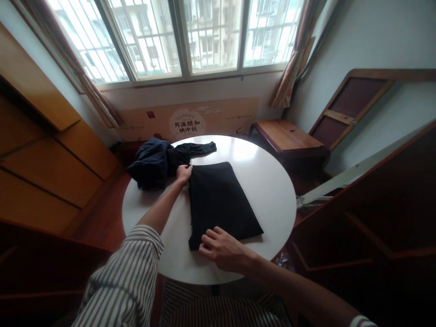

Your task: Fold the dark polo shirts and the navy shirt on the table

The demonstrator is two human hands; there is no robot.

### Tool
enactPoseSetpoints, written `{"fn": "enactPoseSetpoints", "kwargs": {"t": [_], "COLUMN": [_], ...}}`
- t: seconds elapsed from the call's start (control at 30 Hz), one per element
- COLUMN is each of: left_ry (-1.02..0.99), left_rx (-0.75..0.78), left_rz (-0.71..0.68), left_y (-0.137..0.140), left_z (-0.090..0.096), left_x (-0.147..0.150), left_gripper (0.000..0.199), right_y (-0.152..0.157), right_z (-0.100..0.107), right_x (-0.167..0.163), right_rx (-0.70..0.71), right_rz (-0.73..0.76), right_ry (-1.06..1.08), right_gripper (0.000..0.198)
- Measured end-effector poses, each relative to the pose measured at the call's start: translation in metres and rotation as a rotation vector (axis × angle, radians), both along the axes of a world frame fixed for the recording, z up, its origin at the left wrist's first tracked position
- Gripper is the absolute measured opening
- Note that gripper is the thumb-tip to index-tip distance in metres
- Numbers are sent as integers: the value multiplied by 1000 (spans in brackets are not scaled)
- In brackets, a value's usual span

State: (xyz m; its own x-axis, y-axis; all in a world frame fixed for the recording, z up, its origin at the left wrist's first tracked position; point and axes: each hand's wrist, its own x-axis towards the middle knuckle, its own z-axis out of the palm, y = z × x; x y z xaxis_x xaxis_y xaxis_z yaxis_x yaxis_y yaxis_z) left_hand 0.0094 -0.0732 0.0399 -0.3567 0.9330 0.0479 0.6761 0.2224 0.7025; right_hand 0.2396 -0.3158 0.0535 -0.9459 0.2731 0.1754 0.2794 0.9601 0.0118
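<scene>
A folded black garment lies flat on the white round table; its exact kind does not show. My left hand is closed on the garment's far left corner, thumb and fingers pinching the cloth. At the near edge, my right hand has its fingers curled over the cloth and closed on it, the fingertips partly hidden. Just left of the folded garment, close to my left hand, lies a crumpled dark navy garment, one narrow part of it stretched to the right along the table's far side.
A wooden stool or low table stands beyond the table at the right. A long printed cardboard panel leans under the barred window. Yellow-brown cabinets line the left, and dark wooden furniture the right.
</scene>
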Motion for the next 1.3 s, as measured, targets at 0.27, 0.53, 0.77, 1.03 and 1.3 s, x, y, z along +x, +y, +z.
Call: {"fn": "enactPoseSetpoints", "kwargs": {"t": [0.27, 0.53, 0.77, 1.03, 1.3], "left_ry": [133, 512, 526, 606, 500], "left_rx": [2, 252, -63, -80, -111], "left_rz": [-22, -897, -805, -540, -430], "left_y": [-11, -58, -49, -70, -154], "left_z": [10, 16, -3, 2, -14], "left_x": [1, 64, 40, 36, 36], "left_gripper": [34, 48, 60, 57, 66], "right_y": [-8, 31, 31, 10, 103], "right_z": [1, 21, -10, -9, 20], "right_x": [1, 13, 40, 54, 82], "right_rx": [-49, -122, -190, -326, -924], "right_rz": [-21, -239, -433, -440, -1039], "right_ry": [26, 183, 126, 131, 695], "right_gripper": [5, 28, 70, 71, 59]}}
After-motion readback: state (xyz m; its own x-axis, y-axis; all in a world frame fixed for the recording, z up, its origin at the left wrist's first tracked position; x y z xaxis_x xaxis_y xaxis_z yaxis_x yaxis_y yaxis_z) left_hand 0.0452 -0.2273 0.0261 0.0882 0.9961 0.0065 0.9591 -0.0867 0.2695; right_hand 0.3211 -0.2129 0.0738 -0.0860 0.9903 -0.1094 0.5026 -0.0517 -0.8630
